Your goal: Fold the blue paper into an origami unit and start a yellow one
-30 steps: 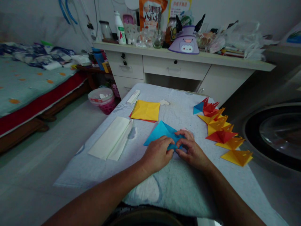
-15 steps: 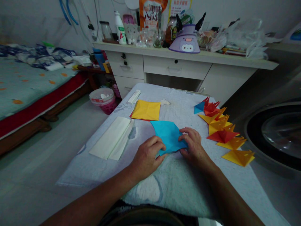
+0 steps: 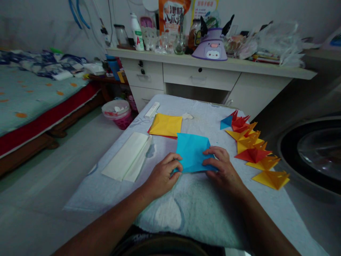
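Observation:
A blue sheet of origami paper (image 3: pixel 194 153) lies between my hands over the cloth-covered table. My left hand (image 3: pixel 165 174) pinches its near left corner between thumb and fingers. Closed on the near right edge is my right hand (image 3: pixel 220 163), its thumb underneath and fingers on top. Just beyond the sheet sits a stack of yellow and red paper squares (image 3: pixel 166 124). To the right stands a row of folded paper figures (image 3: pixel 253 155), several yellow and red, with a blue one (image 3: pixel 226 122) at the far end.
Left of my hands lies a folded pale paper (image 3: pixel 128 156). A small white box (image 3: pixel 152 110) and a crumpled white scrap (image 3: pixel 187 116) are farther back. Beyond stands a white desk (image 3: pixel 199 76) crowded with bottles and jars. A pink bin (image 3: pixel 121 115) sits on the floor at left.
The blue sheet has turned, so its far edge now lies more level and it sits slightly farther right. My left hand has moved a little left and my right hand slightly right.

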`<state>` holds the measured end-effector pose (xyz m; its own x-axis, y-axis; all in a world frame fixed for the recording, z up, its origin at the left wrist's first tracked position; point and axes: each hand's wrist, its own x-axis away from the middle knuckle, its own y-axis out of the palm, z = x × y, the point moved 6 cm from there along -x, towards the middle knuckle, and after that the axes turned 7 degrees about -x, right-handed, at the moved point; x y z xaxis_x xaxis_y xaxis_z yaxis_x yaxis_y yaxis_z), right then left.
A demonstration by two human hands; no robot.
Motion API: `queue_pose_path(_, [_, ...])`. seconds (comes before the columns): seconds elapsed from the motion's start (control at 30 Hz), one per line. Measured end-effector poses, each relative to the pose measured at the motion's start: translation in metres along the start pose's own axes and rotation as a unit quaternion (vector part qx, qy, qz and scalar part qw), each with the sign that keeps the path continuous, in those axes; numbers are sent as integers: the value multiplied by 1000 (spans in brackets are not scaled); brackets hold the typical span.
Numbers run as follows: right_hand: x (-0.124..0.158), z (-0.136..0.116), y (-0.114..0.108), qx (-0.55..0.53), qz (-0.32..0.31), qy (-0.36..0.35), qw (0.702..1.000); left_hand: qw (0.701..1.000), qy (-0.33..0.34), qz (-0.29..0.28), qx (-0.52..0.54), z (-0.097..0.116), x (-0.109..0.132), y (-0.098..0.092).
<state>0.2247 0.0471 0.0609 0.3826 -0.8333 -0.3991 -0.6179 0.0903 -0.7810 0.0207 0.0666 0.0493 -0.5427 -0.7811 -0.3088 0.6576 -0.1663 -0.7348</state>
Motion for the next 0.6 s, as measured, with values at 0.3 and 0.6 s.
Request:
queue_pose_path(0.3, [1,-6,18,-50,-81,-12,995,994,-3,2,-105,-14,4,4])
queue_pose_path(0.6, [-1,5,14,-86,-74,14,993,993,-14,-5,-115,-19,5,2])
